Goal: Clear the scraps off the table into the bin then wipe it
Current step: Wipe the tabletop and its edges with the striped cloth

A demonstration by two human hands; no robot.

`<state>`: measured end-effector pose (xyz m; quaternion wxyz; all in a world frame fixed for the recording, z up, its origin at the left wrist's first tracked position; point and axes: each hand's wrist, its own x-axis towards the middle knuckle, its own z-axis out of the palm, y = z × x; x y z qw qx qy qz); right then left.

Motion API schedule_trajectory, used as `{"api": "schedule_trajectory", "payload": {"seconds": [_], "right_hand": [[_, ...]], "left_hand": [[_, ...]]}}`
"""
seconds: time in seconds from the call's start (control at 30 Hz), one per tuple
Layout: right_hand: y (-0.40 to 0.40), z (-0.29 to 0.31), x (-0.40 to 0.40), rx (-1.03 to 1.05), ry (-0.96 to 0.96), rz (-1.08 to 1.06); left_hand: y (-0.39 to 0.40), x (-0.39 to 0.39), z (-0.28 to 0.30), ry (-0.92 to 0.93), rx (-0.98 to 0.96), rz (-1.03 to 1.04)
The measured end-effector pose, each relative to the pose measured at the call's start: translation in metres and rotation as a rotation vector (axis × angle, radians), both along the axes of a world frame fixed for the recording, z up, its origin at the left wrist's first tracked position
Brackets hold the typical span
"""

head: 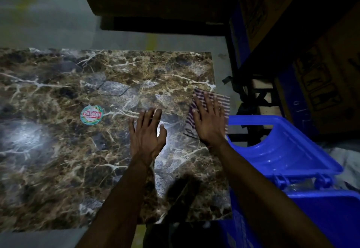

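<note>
Cloth (pixel 209 109) under right hand (pixel 209 125); blue bin (pixel 288 156) seemingly beside table (pixel 58 160).

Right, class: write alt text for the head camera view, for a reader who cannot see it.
A person's right hand presses a striped cloth flat at the right edge of a dark marble-patterned table, while the left hand lies open on the surface beside it. A round sticker sits to the left, and an open blue bin stands at the table's right.

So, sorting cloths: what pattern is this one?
Striped cloth, dark and white, head view.
</note>
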<state>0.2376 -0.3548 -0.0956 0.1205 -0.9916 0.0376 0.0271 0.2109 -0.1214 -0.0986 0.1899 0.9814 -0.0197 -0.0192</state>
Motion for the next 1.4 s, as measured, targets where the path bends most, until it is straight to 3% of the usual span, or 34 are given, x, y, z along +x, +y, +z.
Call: {"api": "schedule_trajectory", "payload": {"seconds": [0.13,0.33,0.57,0.7,0.9,1.07,1.2,1.3,1.4], "right_hand": [[0.02,0.002,0.009,0.05,-0.015,0.069],[0.013,0.0,-0.039,0.036,0.041,0.22],[0.024,0.004,0.022,0.05,0.037,-0.121],[0.047,0.002,0.038,0.042,0.009,0.021],[0.033,0.003,-0.001,0.004,0.008,0.212],[0.029,0.003,0.013,-0.022,0.009,-0.024],[0.047,0.0,0.056,-0.018,0.008,-0.182],[0.055,-0.003,0.066,0.0,-0.015,-0.11],[0.042,-0.002,0.047,0.007,-0.042,0.091]], "left_hand": [[0.0,0.007,0.008,-0.059,0.09,-0.038],[0.001,0.006,0.007,-0.049,0.058,-0.02],[0.002,0.007,0.006,0.033,-0.026,-0.047],[0.005,0.009,0.003,0.052,-0.038,-0.083],[0.008,0.015,-0.001,0.029,0.024,-0.112],[0.012,0.048,0.004,-0.038,0.157,-0.213],[0.006,0.083,0.007,-0.07,0.105,-0.152],[-0.008,0.109,-0.003,-0.03,0.083,-0.105],[-0.014,0.125,-0.009,0.017,0.069,-0.125]]}}
